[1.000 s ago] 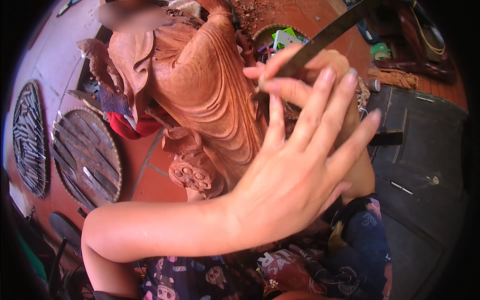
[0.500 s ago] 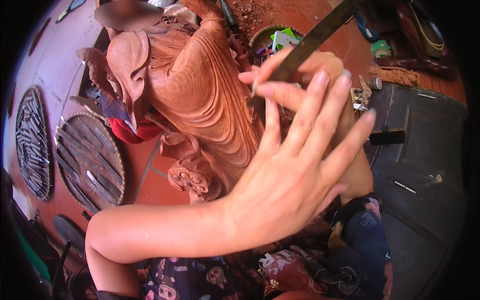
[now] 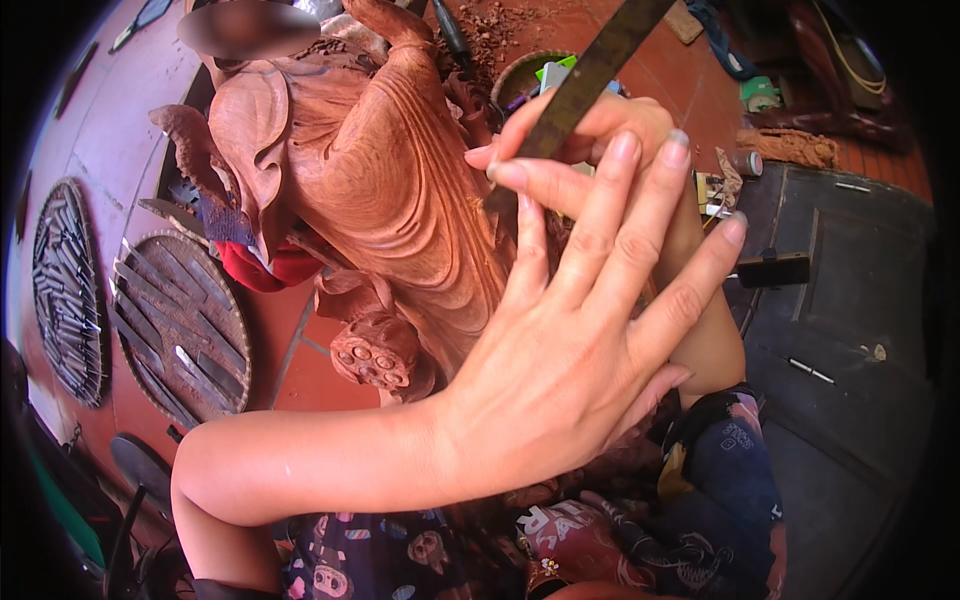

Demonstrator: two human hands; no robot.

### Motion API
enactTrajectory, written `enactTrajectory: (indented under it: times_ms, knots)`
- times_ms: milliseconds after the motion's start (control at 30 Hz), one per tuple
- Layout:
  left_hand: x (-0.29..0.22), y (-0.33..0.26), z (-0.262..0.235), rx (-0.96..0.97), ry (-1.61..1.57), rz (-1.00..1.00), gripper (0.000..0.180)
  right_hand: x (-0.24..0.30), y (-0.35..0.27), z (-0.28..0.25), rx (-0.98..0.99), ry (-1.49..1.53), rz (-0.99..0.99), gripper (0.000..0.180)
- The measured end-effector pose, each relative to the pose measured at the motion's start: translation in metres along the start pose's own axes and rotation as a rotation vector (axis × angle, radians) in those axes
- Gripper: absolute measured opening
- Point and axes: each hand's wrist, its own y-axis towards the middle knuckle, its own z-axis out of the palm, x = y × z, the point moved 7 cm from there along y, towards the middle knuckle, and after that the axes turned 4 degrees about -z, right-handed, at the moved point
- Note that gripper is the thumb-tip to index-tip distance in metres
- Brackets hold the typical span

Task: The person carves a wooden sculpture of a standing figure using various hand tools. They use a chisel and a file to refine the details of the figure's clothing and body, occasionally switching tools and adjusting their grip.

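A reddish-brown carved wooden statue [image 3: 400, 190] with flowing robe folds lies tilted before me. My right hand [image 3: 625, 118] pinches a long, flat, dark metal chisel [image 3: 598, 82] between thumb and fingers, close to the statue's right side. The blade slants toward the upper right, and its lower end is partly hidden by my fingers. In front of it, my left hand [image 3: 570, 320] shows its back, fingers spread and overlapping the right hand; I cannot tell whether they touch. Below the robe, a carved lotus pod [image 3: 375, 358] sits left of my left wrist.
On the left lie a round woven tray of chisels [image 3: 246, 335] and another tray packed with tools [image 3: 70, 290]. A dark panel [image 3: 850, 400] at right carries a pen [image 3: 810, 371] and a phone [image 3: 773, 268]. Wood chips [image 3: 505, 40] litter the floor behind the statue.
My right hand and the chisel have shifted a little to the left, the blade slightly steeper. The left hand has moved slightly left with them, its fingers still spread.
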Motion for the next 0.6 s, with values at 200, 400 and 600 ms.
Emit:
enactTrajectory:
  times_ms: [200, 400, 600]
  knots:
    - [0.004, 0.002, -0.003, 0.001, 0.030, -0.009, 0.082, -0.011, 0.000, 0.004, 0.040, 0.079, 0.063, 0.017]
    - [-0.002, -0.002, 0.003, 0.003, -0.054, 0.013, 0.080, -0.004, -0.003, -0.001, 0.065, 0.008, -0.009, 0.017]
    - [-0.005, 0.000, 0.002, 0.040, -0.055, 0.010, 0.080, -0.010, -0.001, -0.003, 0.054, 0.025, -0.036, 0.016]
